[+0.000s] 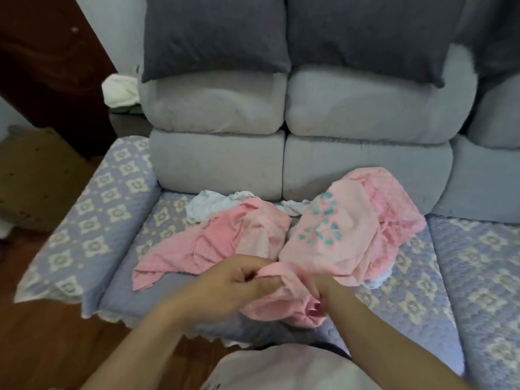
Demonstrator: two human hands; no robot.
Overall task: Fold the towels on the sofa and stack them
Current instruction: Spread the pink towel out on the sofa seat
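Hands (281, 288) — bunched pink towel (284, 302)

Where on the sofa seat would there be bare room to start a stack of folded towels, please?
The quilted patterned seat cover lies bare right of the pink towel with teal leaf print. A smaller bare strip runs between the patterned armrest and the crumpled pink checked towel. The middle is crowded: both hands grip a plain pink towel there.
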